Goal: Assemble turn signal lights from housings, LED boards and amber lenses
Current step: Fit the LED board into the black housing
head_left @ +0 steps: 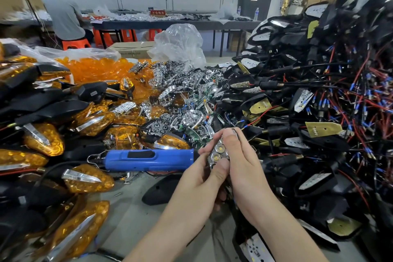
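The biggest mass is the heap of black housings (308, 95) on the right of the worktop (131, 219), far too many to count: matte moulded shells bristling with red and black wires, blue connectors and pale or brass-coloured wedge-shaped boards. On the left lies a smaller stack of finished lights (42, 140), well over a dozen, each a glossy amber teardrop with a honeycomb pattern and a pointed chrome blade set in a black body. Behind them, loose amber lenses (95, 68) spill from a crinkled clear plastic bag (180, 42), uncountable and translucent. In the middle sits a drift of chrome reflectors (180, 93), dozens of mirror-bright pieces pitted with round cups. One blue plastic screwdriver (148, 159), cylindrical with a black switch, lies across the front of the piles. Just right of its tip, two hands meet over the worktop: the left hand (204, 178) and the right hand (242, 166) both clamp one held reflector (219, 153), fingers curled round it, thumbs pressing its ends. At least two shiny hexagonal cells show, each with a yellow centre.
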{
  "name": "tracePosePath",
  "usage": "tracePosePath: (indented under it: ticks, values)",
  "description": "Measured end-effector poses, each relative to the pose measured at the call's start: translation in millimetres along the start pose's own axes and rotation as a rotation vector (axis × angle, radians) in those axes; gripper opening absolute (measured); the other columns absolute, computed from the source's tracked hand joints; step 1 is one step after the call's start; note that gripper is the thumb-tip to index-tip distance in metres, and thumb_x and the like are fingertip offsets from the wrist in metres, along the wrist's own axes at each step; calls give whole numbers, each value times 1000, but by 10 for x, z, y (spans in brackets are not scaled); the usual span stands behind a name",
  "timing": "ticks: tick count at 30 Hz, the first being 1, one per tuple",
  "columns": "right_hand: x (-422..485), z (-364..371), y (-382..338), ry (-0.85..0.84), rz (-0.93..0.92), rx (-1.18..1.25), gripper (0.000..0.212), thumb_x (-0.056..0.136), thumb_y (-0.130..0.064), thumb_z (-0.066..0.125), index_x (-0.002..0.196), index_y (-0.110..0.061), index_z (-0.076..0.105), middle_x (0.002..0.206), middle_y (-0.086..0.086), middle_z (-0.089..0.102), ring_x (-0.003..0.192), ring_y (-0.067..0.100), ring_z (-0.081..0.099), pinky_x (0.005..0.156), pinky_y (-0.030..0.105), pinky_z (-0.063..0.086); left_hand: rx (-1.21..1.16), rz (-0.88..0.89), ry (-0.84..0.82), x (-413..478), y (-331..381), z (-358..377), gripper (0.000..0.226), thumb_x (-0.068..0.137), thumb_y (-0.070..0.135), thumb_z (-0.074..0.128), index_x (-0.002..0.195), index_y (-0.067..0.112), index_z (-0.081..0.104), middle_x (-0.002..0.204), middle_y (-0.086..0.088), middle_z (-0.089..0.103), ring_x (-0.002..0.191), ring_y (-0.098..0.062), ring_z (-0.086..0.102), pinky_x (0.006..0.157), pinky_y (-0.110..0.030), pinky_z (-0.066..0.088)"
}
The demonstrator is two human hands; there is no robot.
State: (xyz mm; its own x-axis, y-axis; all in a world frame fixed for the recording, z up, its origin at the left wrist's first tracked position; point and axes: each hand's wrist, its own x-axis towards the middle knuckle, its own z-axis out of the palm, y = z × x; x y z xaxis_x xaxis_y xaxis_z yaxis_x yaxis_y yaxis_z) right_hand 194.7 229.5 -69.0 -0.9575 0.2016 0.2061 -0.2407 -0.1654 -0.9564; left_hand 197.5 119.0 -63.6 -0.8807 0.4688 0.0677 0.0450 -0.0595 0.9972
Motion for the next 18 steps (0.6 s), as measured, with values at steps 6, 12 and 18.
tracePosePath:
  ticks: [6,12,18]
  values:
    - [-6,19,-20,5,23,-28,30,97,-47,44,86,-25,62,89,3,73,97,24,71,64,20,53,-20,27,59,19,-16,31,39,98,26,53,114,61,49,91,22,69,78,2,60,67,-16,51]
    - [16,34,-92,68,73,115,33,97,-48,51,79,-24,66,91,4,75,93,22,73,65,25,57,-2,13,26,32,1,26,35,98,30,55,129,46,57,96,6,68,68,-6,61,60,-20,51]
    - [228,-37,-248,274,133,515,33,106,-34,46,84,-13,59,69,4,66,82,25,77,78,39,64,239,42,31,14,100,-169,33,90,58,46,106,41,68,86,12,74,78,-4,70,70,-16,53]
